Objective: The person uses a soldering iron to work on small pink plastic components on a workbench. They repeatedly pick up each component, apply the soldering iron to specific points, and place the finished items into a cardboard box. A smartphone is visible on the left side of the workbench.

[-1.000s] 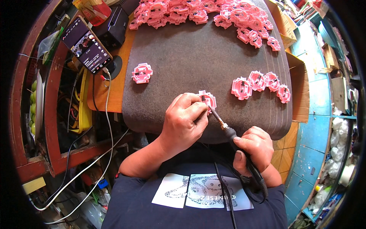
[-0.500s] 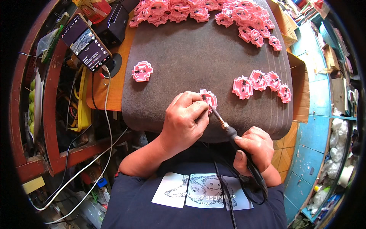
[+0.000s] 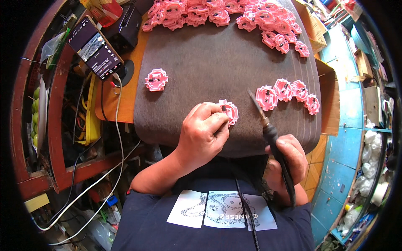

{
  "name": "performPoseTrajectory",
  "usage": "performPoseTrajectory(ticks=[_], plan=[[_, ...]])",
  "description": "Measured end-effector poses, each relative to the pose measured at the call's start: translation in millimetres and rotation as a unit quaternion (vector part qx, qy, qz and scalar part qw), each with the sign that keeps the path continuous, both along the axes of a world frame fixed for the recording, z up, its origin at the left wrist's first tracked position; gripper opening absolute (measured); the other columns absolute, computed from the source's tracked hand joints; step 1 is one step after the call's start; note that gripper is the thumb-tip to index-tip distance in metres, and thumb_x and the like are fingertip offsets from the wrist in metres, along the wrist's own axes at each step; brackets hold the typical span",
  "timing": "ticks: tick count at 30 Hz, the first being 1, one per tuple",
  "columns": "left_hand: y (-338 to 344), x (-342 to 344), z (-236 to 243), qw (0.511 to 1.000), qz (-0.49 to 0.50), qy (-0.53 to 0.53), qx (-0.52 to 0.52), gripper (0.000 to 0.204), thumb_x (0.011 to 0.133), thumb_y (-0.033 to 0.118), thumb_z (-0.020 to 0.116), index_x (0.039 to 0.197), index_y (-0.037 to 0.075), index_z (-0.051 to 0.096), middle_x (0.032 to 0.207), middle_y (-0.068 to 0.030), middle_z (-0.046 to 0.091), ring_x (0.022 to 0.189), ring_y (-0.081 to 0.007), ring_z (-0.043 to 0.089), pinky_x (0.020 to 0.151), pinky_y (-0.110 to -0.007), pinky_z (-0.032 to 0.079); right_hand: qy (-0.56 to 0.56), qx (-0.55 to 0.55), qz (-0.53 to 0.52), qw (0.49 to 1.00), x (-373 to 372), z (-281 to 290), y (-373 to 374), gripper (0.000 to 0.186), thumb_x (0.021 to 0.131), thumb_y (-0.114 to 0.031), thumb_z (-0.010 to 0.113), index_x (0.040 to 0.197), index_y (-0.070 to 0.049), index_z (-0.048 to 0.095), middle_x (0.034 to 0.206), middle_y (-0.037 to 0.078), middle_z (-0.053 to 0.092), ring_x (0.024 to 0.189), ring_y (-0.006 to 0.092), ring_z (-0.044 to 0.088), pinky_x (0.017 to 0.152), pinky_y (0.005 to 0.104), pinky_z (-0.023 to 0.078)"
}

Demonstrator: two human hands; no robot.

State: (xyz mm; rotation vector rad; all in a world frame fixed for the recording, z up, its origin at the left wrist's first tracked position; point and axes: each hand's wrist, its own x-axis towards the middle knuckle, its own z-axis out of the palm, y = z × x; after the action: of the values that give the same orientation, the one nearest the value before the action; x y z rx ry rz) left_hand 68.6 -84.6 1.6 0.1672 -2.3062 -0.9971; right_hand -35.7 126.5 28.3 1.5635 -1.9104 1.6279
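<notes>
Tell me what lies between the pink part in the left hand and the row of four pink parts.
In the head view, the metal end of the soldering iron in the right hand shows over the brown mat between them.

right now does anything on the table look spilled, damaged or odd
Nothing looks spilled or visibly damaged. One pink part lies alone at the left of the brown surface, oddly apart from four parts at right and the far heap.
</notes>
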Motion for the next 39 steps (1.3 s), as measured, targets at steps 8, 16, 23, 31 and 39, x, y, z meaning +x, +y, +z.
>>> performPoseTrajectory(ticks=[8, 16, 23, 31, 39], plan=[[0.5, 0.4, 2.1, 1.0, 0.005, 0.012, -0.006, 0.017, 0.078, -0.002, 0.08, 0.092, 0.003, 0.073, 0.097, -0.0126, 0.069, 0.087, -0.0323, 0.07, 0.077, -0.041, 0.057, 0.018, 0.022, 0.011, 1.0, -10.3, -18.0, -28.0, 0.039, 0.088, 0.012, 0.067, 0.126, 0.002, 0.064, 0.102, 0.017, 0.075, 0.083, 0.0307, 0.072, 0.075, 0.0411, 0.058], [0.2, 1.1, 1.0, 1.0, 0.011, 0.007, -0.006, 0.017, 0.078, -0.003, 0.081, 0.093, 0.003, 0.073, 0.096, -0.0124, 0.068, 0.086, -0.0322, 0.07, 0.077, -0.04, 0.057, 0.036, 0.046, 0.01, 0.998, -15.1, -23.0, -42.9, 0.041, 0.084, 0.006, 0.071, 0.124, -0.001, 0.063, 0.106, 0.018, 0.075, 0.092, 0.0364, 0.071, 0.084, 0.0461, 0.056], [0.5, 0.8, 0.9, 1.0, 0.009, 0.003, -0.008, 0.018, 0.078, -0.004, 0.081, 0.093, 0.002, 0.073, 0.096, -0.0122, 0.069, 0.086, -0.0313, 0.071, 0.077, -0.04, 0.058, 0.028, 0.032, 0.006, 0.999, -16.3, -25.2, -43.9, 0.038, 0.087, 0.001, 0.075, 0.123, -0.001, 0.062, 0.106, 0.018, 0.074, 0.092, 0.0373, 0.07, 0.084, 0.0472, 0.056], [1.0, -0.1, 0.7, 1.0, 0.011, 0.001, -0.008, 0.018, 0.078, -0.004, 0.081, 0.093, 0.002, 0.074, 0.096, -0.0123, 0.069, 0.087, -0.0312, 0.071, 0.078, -0.04, 0.058, 0.031, 0.046, 0.001, 0.998, -15.3, -31.3, -51.0, 0.045, 0.087, -0.003, 0.077, 0.129, -0.002, 0.059, 0.115, 0.02, 0.072, 0.101, 0.0407, 0.069, 0.091, 0.0502, 0.053], [-1.7, 1.9, 4.1, 1.0, 0.0, 0.01, -0.014, 0.019, 0.078, 0.0, 0.081, 0.096, 0.003, 0.076, 0.1, -0.0128, 0.071, 0.092, -0.0339, 0.071, 0.082, -0.043, 0.058, 0.078, 0.135, 0.004, 0.988, -12.5, -27.0, -57.5, 0.056, 0.085, -0.012, 0.079, 0.136, -0.006, 0.057, 0.134, 0.02, 0.069, 0.12, 0.041, 0.065, 0.102, 0.0514, 0.044]])
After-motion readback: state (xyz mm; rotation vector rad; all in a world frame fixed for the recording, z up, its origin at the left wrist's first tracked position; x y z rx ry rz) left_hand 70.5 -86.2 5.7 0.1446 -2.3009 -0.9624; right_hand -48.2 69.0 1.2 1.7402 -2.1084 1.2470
